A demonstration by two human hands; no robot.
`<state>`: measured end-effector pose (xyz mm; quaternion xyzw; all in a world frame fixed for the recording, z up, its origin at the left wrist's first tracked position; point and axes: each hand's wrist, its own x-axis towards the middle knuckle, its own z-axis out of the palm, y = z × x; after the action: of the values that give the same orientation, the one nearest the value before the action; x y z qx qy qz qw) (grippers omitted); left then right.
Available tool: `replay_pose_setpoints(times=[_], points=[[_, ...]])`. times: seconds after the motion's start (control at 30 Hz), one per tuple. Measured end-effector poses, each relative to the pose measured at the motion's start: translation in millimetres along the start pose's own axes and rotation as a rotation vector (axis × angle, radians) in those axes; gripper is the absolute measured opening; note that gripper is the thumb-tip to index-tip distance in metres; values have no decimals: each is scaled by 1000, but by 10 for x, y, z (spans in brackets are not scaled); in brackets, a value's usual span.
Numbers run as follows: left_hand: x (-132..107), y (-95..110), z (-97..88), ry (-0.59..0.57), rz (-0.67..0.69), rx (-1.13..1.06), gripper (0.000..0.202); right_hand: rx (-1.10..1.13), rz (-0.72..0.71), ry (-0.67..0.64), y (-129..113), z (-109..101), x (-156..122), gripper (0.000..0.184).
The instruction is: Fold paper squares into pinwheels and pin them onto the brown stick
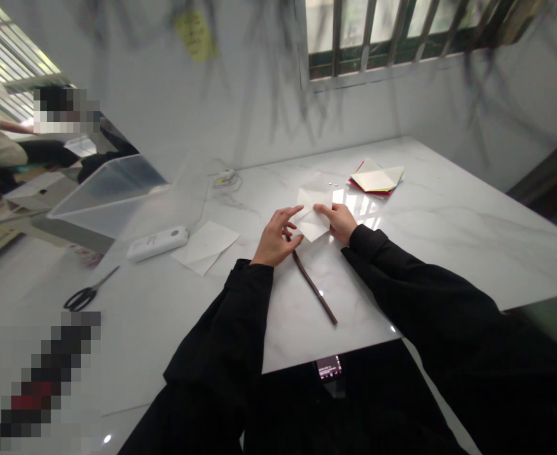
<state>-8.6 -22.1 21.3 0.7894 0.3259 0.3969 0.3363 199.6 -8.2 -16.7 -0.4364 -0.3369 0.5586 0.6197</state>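
Observation:
My right hand (342, 222) pinches the right side of a creased white sheet of paper (314, 222), thumb on top. The sheet is held slightly above the table. Beside its left edge, my left hand (278, 239) has its fingers apart and curved; I cannot tell whether the fingertips touch the paper. A thin dark brown stick (315, 289) lies on the table below the sheet, its far end partly hidden by my left hand. To the left lies another creased white sheet (207, 248).
A white power strip (159, 244) and black-handled scissors (88, 291) lie on the left. Folded coloured papers (377, 178) are stacked at the back right. A clear plastic bin (112, 196) stands at the left; a lit phone (329, 368) rests below the table edge. Other people sit far left.

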Motion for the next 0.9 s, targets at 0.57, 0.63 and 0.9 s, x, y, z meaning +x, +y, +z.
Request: replay_pose_setpoints(times=[0.57,0.63,0.9], points=[[5,33,189,220,-101,-36,30,-90,-26,-104,-2,63,-118,37],[8,17,206,249,-128,-25,28,-87,-22,-125,-16,67,-130,37],[24,-34,223,269,-155,-285,86,-150,-9,-191,-51,87,-174,37]])
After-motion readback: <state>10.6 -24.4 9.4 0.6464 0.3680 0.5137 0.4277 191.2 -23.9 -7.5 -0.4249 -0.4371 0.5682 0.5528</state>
